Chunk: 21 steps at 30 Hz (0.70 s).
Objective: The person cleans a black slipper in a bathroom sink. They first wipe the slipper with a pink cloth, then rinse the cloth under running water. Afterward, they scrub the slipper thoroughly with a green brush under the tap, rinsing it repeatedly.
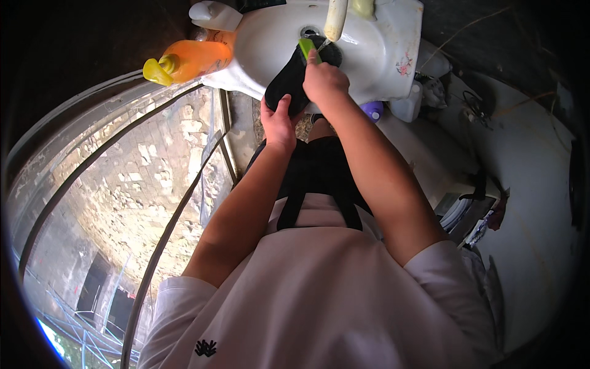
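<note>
A black shoe insole or slipper sole lies tilted over the front rim of a white ceramic washbasin. My left hand holds its near end, thumb on top. In my right hand is a green brush or scraper, pressed on the far part of the black piece; its underside is hidden. Just above hangs a whitish spout, with a thin stream of water below it. The basin's drain shows beyond the far end of the black piece.
Left of the basin lean an orange bottle with a yellow pump and a white bottle. A pale green lump, perhaps soap, sits on the back rim. Plastic jugs and a purple bottle stand below right; a window frame is at left.
</note>
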Tool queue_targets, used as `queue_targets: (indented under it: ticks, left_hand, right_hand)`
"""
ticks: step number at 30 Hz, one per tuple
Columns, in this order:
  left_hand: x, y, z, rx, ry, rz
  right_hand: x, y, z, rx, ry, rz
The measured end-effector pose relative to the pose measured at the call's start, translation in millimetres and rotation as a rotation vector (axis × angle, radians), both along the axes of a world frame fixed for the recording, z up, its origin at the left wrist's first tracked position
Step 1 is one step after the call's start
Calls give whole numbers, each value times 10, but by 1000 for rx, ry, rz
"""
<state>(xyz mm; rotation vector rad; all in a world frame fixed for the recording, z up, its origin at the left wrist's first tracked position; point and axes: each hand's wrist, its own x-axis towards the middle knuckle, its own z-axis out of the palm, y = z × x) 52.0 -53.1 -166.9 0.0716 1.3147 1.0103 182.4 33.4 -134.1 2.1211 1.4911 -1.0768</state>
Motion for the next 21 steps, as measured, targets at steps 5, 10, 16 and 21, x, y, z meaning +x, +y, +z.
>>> queue_targets:
  ticks: [5,10,16,21]
  left_hand:
    - [-38,-195,-276,63,72,43]
    - [-33,-83,-5,32,-47,47]
    - [-31,-123,32,1,-62,48]
    - [22,-127,42,-43,-53,119]
  right_hand:
    - [-389,-243,369,-125,38,126]
    - [-50,53,-24,31,-29,80]
    - [597,284,-260,-39,-79,-63]
    - [255,-351,283,-64,-12,-138]
